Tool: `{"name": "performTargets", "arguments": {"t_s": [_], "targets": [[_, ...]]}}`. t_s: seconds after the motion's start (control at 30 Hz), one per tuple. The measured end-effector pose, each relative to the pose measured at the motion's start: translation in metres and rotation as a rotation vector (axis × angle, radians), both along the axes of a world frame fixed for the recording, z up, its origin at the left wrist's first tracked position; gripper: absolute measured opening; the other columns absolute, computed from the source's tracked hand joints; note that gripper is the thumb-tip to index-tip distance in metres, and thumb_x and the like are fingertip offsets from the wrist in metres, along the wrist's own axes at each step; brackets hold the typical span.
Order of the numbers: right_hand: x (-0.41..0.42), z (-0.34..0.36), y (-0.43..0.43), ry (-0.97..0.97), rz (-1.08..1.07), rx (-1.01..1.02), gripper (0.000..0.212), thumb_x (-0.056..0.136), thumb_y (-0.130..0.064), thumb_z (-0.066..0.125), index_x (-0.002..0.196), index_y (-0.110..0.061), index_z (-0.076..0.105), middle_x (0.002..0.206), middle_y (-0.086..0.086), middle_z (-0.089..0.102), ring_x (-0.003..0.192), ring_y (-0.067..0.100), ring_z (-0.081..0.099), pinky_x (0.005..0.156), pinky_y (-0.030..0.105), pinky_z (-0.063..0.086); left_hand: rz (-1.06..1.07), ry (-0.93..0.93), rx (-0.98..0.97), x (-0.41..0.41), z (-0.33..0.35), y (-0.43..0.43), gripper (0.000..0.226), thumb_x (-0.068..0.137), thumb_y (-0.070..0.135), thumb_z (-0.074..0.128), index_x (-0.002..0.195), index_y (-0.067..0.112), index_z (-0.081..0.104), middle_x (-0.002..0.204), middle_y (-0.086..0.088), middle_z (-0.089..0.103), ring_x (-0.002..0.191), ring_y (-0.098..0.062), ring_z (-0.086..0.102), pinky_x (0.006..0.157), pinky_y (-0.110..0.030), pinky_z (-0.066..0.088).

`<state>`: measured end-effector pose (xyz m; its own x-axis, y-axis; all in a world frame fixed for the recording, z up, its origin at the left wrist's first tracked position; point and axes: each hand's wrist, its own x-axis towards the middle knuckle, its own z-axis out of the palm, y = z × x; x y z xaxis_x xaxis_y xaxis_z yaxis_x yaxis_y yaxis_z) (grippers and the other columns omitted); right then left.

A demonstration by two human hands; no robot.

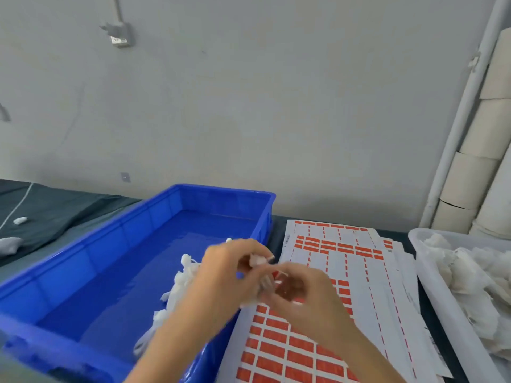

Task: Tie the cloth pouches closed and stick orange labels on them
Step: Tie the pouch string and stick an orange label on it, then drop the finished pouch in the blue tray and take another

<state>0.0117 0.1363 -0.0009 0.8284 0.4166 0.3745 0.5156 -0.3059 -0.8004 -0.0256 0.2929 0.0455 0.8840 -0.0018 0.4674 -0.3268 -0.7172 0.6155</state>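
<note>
One blue crate [149,208] sits left on the dark worktop [63,205], with a cluster of white pouches [177,283] inside it, partly hidden by the left forearm. Above its right rim the left hand [229,272] grips one cloth pouch [257,261], and the right hand [301,294] pinches its blurred lower end. Overlapping label sheets [348,258] lie just right, then one white tray [423,261] heaped with cloth. Two loose pouches [20,220] lie far left.

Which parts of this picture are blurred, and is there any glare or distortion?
Head view: left hand, right hand and the pouch they hold are motion-blurred; tray floor shows soft glare; pipe at right bows from wide-angle distortion.
</note>
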Motion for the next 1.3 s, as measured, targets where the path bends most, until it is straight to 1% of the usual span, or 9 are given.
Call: {"name": "performTargets", "arguments": {"t_s": [0.23,0.4,0.53,0.77,0.9,1.03,1.13,1.23,1.3], "targets": [[0.067,0.019,0.089,-0.202,-0.201,-0.303,0.021,0.086,-0.039,0.060,0.082,-0.018,0.062,0.074,-0.004,0.066,0.069,0.014,0.061,0.070,0.030,0.053,0.088,0.106,0.127,0.064,0.012,0.060,0.017,0.080,-0.002,0.060,0.085,0.012,0.068,0.083,0.000,0.069,0.080,-0.017,0.065,0.072,-0.027,0.054],[0.087,-0.003,0.112,-0.285,-0.348,-0.486,0.031,0.091,-0.034,0.051,0.065,-0.018,0.051,0.061,-0.002,0.050,0.064,0.018,0.047,0.085,0.036,0.038,0.094,0.200,0.205,0.084,-0.011,0.068,0.015,0.084,0.002,0.059,0.093,0.013,0.065,0.095,-0.003,0.067,0.091,-0.020,0.062,0.080,-0.030,0.052],[0.077,-0.018,0.100,-0.208,-0.335,-0.410,0.019,0.091,-0.026,0.053,0.080,-0.015,0.063,0.074,0.002,0.062,0.080,0.021,0.053,0.091,0.041,0.042,0.084,0.275,0.331,0.080,-0.015,0.051,0.020,0.091,0.015,0.057,0.110,0.011,0.062,0.110,-0.004,0.062,0.099,-0.019,0.057,0.087,-0.030,0.048],[0.006,-0.027,0.002,-0.128,-0.402,-0.023,0.026,0.089,-0.034,0.064,0.114,-0.030,0.060,0.107,-0.013,0.067,0.094,0.005,0.062,0.087,0.012,0.047,-0.042,0.129,0.325,0.033,0.003,-0.044,0.032,0.094,0.028,0.056,0.125,0.027,0.051,0.127,0.007,0.050,0.102,-0.006,0.050,0.086,-0.019,0.040],[-0.054,-0.030,-0.090,-0.073,-0.519,0.057,0.022,0.090,-0.035,0.061,0.110,-0.042,0.056,0.104,-0.023,0.066,0.096,-0.003,0.061,0.084,0.012,0.050,-0.238,0.369,0.490,-0.006,-0.035,-0.105,0.044,0.094,0.042,0.053,0.135,0.043,0.038,0.142,0.015,0.042,0.113,-0.004,0.052,0.094,-0.017,0.045],[-0.100,-0.026,-0.163,-0.115,-0.648,0.034,0.024,0.088,-0.009,0.064,0.101,-0.030,0.066,0.091,-0.019,0.071,0.087,-0.001,0.065,0.075,0.016,0.052,-0.559,0.517,0.837,-0.020,-0.110,-0.142,0.060,0.101,0.045,0.031,0.152,0.023,0.009,0.161,0.001,0.000,0.148,-0.017,0.006,0.118,-0.034,0.012],[-0.113,-0.017,-0.208,-0.182,-0.756,0.012,0.021,0.085,-0.007,0.064,0.095,-0.025,0.070,0.088,-0.021,0.071,0.081,0.000,0.066,0.072,0.009,0.049,-0.596,0.327,0.868,-0.023,-0.146,-0.141,0.046,0.104,0.037,0.003,0.128,0.020,0.038,0.141,-0.010,0.050,0.134,-0.015,0.039,0.100,-0.025,0.043],[-0.106,-0.008,-0.262,-0.132,-0.895,-0.049,0.016,0.086,-0.012,0.066,0.092,-0.026,0.072,0.087,-0.020,0.071,0.081,-0.001,0.065,0.072,0.007,0.047,-0.453,0.018,0.915,-0.018,-0.174,-0.137,0.051,0.102,0.035,-0.006,0.103,0.019,0.042,0.157,-0.019,0.017,0.140,-0.009,0.028,0.108,-0.026,0.033],[-0.093,-0.006,-0.299,0.055,-0.918,-0.212,0.013,0.088,-0.018,0.067,0.093,-0.029,0.071,0.089,-0.018,0.070,0.086,0.000,0.064,0.075,0.010,0.047,-0.505,0.246,0.924,-0.013,-0.172,-0.144,0.069,0.094,0.055,-0.013,0.115,0.020,0.043,0.157,-0.016,0.018,0.147,-0.012,-0.004,0.104,-0.019,0.036]]}}
